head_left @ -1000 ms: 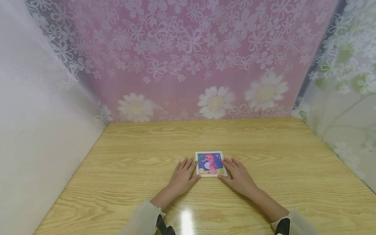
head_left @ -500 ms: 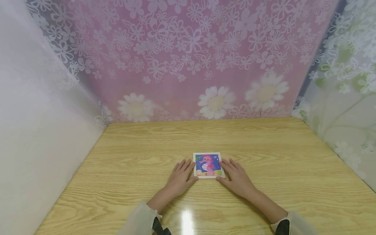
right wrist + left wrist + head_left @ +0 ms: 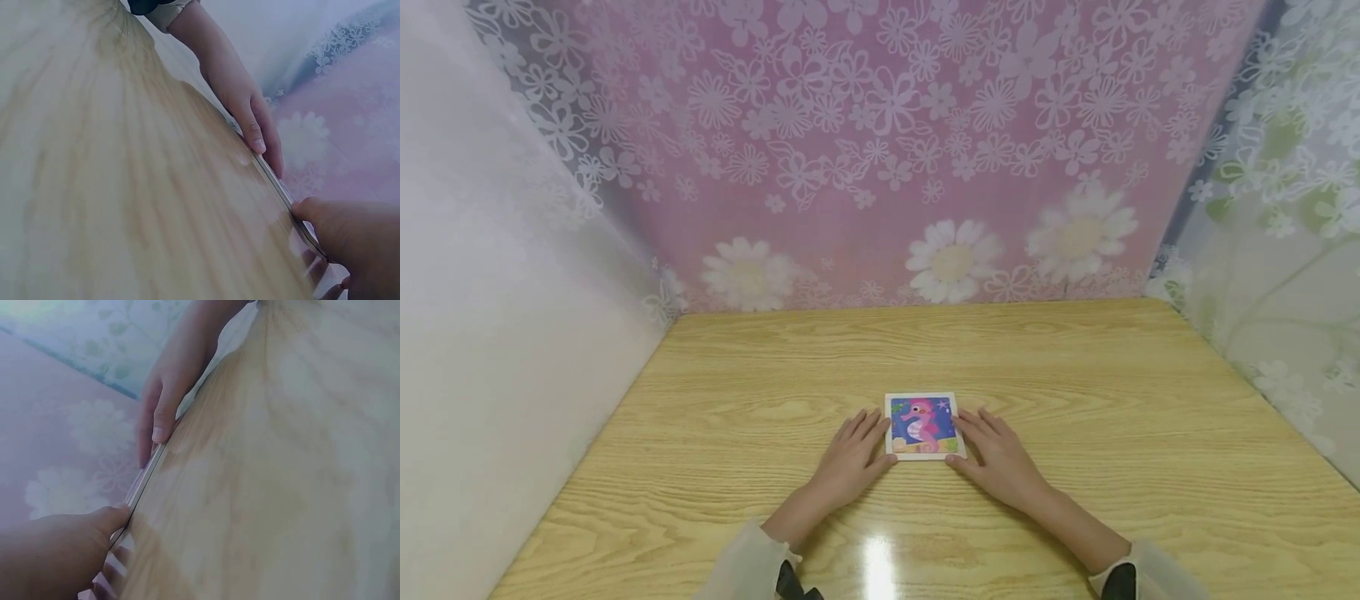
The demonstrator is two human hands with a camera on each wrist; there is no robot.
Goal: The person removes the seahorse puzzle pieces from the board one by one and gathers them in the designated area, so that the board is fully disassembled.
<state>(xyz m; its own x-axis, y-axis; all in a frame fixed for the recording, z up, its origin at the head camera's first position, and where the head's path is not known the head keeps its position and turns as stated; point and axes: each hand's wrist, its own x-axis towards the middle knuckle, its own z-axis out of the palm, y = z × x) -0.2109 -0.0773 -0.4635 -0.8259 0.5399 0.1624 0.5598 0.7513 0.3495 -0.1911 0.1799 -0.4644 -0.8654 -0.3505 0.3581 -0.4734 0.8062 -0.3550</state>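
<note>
Seahorse picture — left hand, right hand touching it

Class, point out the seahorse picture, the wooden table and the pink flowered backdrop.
Seahorse picture [image 3: 927, 427]: head view, on the printed seahorse's body.
Wooden table [image 3: 917, 354]: head view, on bare wood beyond the picture.
Pink flowered backdrop [image 3: 895, 154]: head view, around its middle.

The person's left forearm and right forearm slant inward from the near left and near right. The left hand and right hand face each other, apart, fingers extended toward the far side, thumbs angled inward.
</note>
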